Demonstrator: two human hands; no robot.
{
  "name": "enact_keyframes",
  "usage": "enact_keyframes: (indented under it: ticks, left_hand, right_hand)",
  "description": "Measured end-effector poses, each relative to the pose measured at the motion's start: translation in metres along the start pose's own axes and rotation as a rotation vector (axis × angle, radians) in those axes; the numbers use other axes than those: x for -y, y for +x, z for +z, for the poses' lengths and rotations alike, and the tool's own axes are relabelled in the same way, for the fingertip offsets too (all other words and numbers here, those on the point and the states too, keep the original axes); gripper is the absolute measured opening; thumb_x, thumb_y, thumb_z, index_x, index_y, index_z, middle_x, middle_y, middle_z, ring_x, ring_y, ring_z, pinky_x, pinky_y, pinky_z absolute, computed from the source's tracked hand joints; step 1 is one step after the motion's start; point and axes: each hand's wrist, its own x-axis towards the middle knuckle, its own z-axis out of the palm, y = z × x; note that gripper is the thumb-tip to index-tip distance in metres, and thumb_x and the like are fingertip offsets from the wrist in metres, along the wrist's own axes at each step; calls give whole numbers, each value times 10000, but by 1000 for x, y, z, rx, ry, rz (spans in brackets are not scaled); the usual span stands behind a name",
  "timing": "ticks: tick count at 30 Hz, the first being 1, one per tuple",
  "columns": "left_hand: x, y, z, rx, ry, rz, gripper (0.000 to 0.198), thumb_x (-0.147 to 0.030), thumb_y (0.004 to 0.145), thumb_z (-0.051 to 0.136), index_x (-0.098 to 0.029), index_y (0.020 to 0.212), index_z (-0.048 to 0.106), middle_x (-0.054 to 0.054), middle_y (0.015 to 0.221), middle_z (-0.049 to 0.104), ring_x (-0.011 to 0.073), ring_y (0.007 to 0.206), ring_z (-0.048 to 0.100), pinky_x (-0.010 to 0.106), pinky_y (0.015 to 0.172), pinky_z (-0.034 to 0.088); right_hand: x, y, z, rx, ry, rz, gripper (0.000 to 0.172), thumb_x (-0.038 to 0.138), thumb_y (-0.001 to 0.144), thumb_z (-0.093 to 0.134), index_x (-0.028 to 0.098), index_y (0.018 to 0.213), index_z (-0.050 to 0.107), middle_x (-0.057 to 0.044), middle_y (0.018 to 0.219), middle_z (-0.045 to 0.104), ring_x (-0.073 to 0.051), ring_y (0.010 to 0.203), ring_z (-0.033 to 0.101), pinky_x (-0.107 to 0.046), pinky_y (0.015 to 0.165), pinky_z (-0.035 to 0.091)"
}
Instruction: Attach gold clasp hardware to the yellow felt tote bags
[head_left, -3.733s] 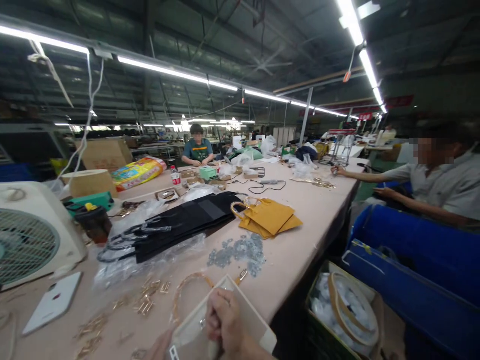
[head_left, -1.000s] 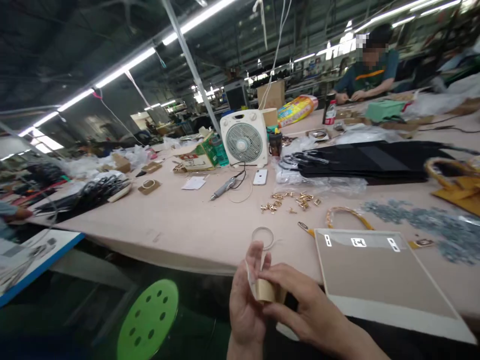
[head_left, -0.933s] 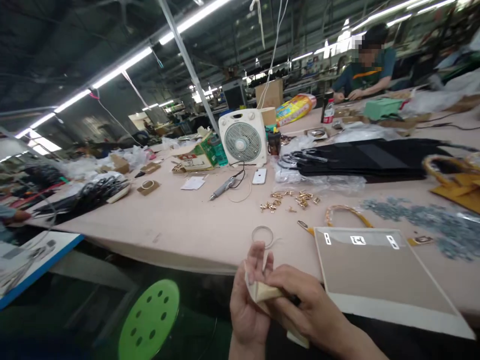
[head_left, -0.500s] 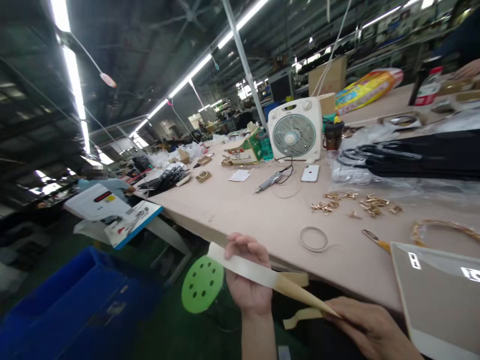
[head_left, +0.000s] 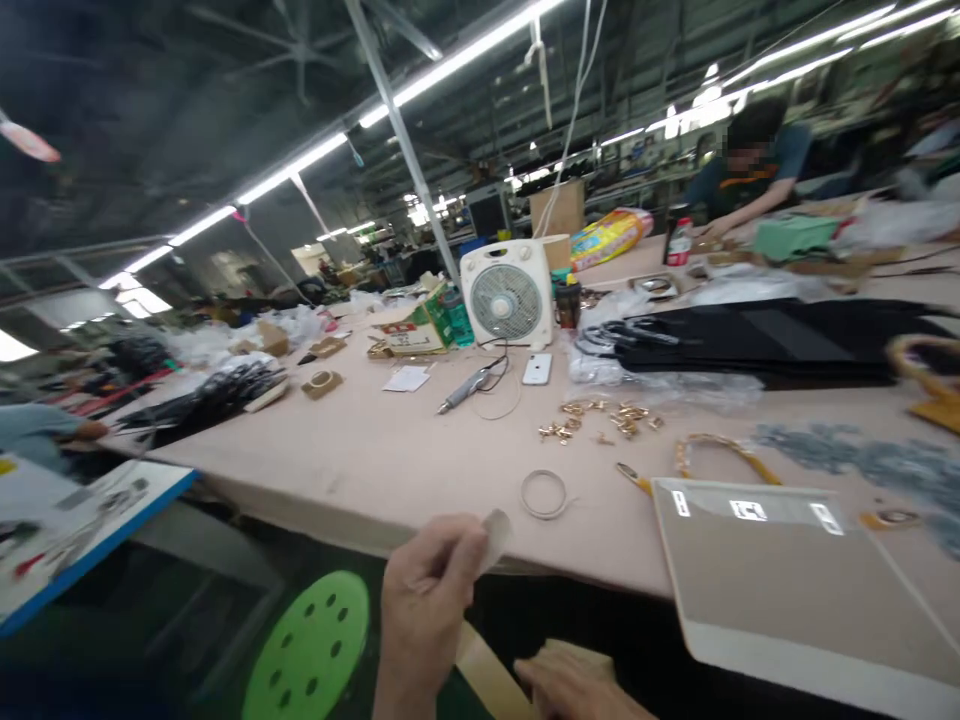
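My left hand (head_left: 426, 600) is raised in front of the table edge, its fingers pinched on the pale end of a strip (head_left: 496, 525). A tan strip (head_left: 486, 678) runs down from below that hand toward my right hand (head_left: 576, 690), which sits low at the frame's bottom edge with its fingers curled on the strip's tan end. Just beyond my left hand a thin ring (head_left: 544, 494) lies on the pink table (head_left: 390, 460). A flat beige bag panel (head_left: 787, 590) lies to the right.
Gold metal fittings (head_left: 600, 418), a white fan (head_left: 510, 295), a phone (head_left: 537, 369), a pen-like tool (head_left: 461, 390) and black bags (head_left: 750, 340) lie farther back. A green stool (head_left: 311, 650) stands below the table edge. A person (head_left: 750, 170) works at the far side.
The view has swung back right toward the table. My left hand has drawn the pale strip end up, and my right hand has dropped to the frame's bottom edge.
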Motion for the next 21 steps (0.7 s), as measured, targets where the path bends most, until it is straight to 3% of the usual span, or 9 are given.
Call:
enact_keyframes:
  ticks: [2, 4, 7, 9, 13, 16, 19, 21]
  left_hand:
    - [4, -6, 24, 220, 210, -17, 176, -364, 954, 717, -210, 882, 765, -34, 669, 647, 90, 565, 532, 178, 532, 415]
    - [7, -10, 46, 392, 287, 16, 183, -357, 980, 676, -223, 890, 761, -16, 780, 711, 115, 671, 610, 201, 627, 455]
    - [9, -14, 72, 514, 326, 56, 182, -313, 1012, 630, -234, 889, 740, -25, 816, 726, 123, 748, 651, 213, 723, 462]
    - [8, -15, 86, 568, 343, 72, 166, -284, 1014, 628, -233, 892, 728, -28, 819, 722, 125, 761, 656, 219, 736, 458]
    - [6, -17, 105, 663, 417, 125, 184, -265, 1017, 621, -220, 866, 716, -19, 808, 699, 144, 775, 650, 235, 710, 457]
    - [6, -18, 115, 710, 449, 168, 191, -281, 1029, 603, -218, 890, 718, -14, 823, 705, 153, 792, 662, 246, 726, 477]
    - [7, -19, 121, 714, 444, 155, 158, -282, 1016, 629, -242, 1139, 718, -4, 918, 760, 168, 846, 704, 256, 777, 518]
    - [7, -20, 124, 705, 440, 149, 366, -281, 1007, 640, -264, 1372, 619, 16, 1030, 790, 186, 907, 731, 270, 811, 542]
  right_hand:
    - [13, -6, -27, -86, 20, 56, 578, 477, 896, 770, 304, 1430, 633, -111, 1272, 746, -287, 1125, 735, -379, 1004, 591]
    - [31, -13, -56, -277, 16, 130, 472, 422, 913, 758, 265, 1349, 667, -105, 1215, 749, -259, 1063, 741, -345, 953, 608]
    - [55, -25, -100, -655, -48, 203, 178, 307, 1009, 625, 251, 1165, 693, -53, 1014, 754, -194, 906, 747, -263, 819, 618]
    - [68, -30, -127, -756, -131, 174, 155, 285, 1012, 620, 255, 1154, 675, -41, 991, 739, -182, 883, 740, -250, 790, 614]
    - [87, -33, -168, -527, -367, 70, 284, 239, 954, 701, 254, 1236, 669, -51, 1060, 734, -188, 903, 720, -287, 821, 610]
    - [91, -33, -182, -375, -439, 21, 211, 174, 975, 672, 250, 1172, 687, -38, 1014, 741, -178, 905, 714, -273, 801, 595]
    - [89, -35, -187, -309, -448, 20, 155, 143, 1009, 617, 245, 1097, 693, -29, 956, 733, -165, 867, 711, -262, 762, 577]
    - [88, -37, -188, -279, -457, 33, 151, 143, 1021, 592, 242, 1074, 693, -30, 939, 727, -165, 841, 708, -265, 742, 569]
